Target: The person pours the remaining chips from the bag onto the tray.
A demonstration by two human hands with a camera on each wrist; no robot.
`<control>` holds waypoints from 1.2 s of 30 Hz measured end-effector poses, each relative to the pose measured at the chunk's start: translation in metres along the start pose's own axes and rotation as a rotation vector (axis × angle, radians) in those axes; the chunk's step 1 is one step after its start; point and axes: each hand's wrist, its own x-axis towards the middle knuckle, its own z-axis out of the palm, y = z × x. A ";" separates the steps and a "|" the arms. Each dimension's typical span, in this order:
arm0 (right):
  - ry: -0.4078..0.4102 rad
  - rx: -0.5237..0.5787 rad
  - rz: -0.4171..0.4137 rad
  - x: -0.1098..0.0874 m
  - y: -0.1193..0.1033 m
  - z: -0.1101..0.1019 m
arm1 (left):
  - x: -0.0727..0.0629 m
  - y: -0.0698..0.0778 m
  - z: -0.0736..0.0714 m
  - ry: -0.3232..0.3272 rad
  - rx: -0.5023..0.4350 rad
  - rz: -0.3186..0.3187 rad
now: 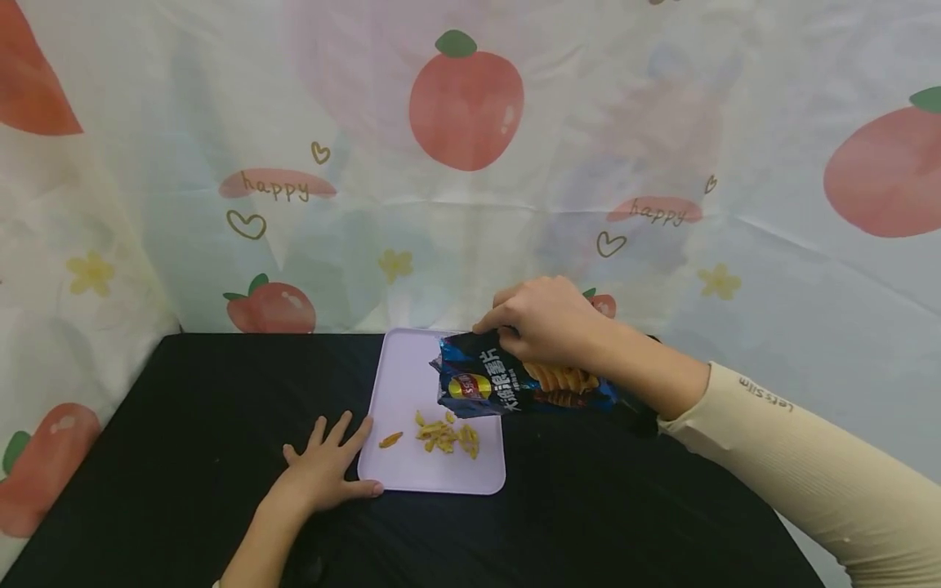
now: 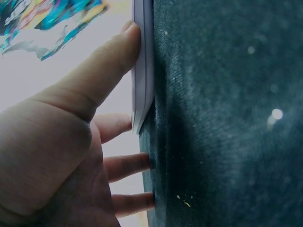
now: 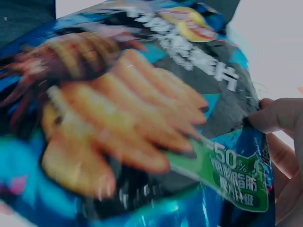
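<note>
My right hand (image 1: 547,318) pinches the edge of a blue and black bag of potato chips (image 1: 470,384), which it holds tilted above a pale purple tray (image 1: 430,478). The bag's end points left over the tray. In the right wrist view, thumb and fingers grip the side of the chip bag (image 3: 142,118). Yellow chip pieces (image 1: 441,437) lie in a small pile on the tray, with one browner piece (image 1: 391,439) apart to their left. My left hand (image 1: 319,474) spreads its fingers at the tray's near left corner; its thumb touches the tray edge (image 2: 144,71) in the left wrist view.
A black cloth (image 1: 220,408) covers the table. Close behind the tray hangs a pale curtain (image 1: 353,245) printed with fruit, hearts and flowers, and it continues along the left side. Tiny yellow crumbs (image 2: 187,204) lie on the cloth in the left wrist view.
</note>
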 end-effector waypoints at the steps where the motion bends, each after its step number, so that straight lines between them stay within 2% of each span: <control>1: -0.006 0.002 -0.002 0.000 0.000 0.000 | 0.000 0.000 0.000 -0.001 -0.001 0.000; 9: -0.004 -0.004 -0.008 0.000 -0.001 0.001 | 0.000 0.001 -0.001 -0.015 0.000 -0.008; 17: -0.017 -0.009 -0.054 0.000 -0.004 0.005 | 0.001 0.001 -0.002 -0.026 0.003 -0.015; 23: 0.005 -0.007 -0.047 0.001 -0.005 0.003 | 0.001 0.002 -0.002 -0.022 0.001 -0.010; 31: -0.020 0.006 -0.020 -0.001 -0.006 0.001 | 0.001 0.001 0.001 -0.011 0.001 0.003; 36: -0.003 0.004 -0.020 0.000 -0.006 -0.001 | 0.002 0.001 0.000 -0.021 -0.001 -0.005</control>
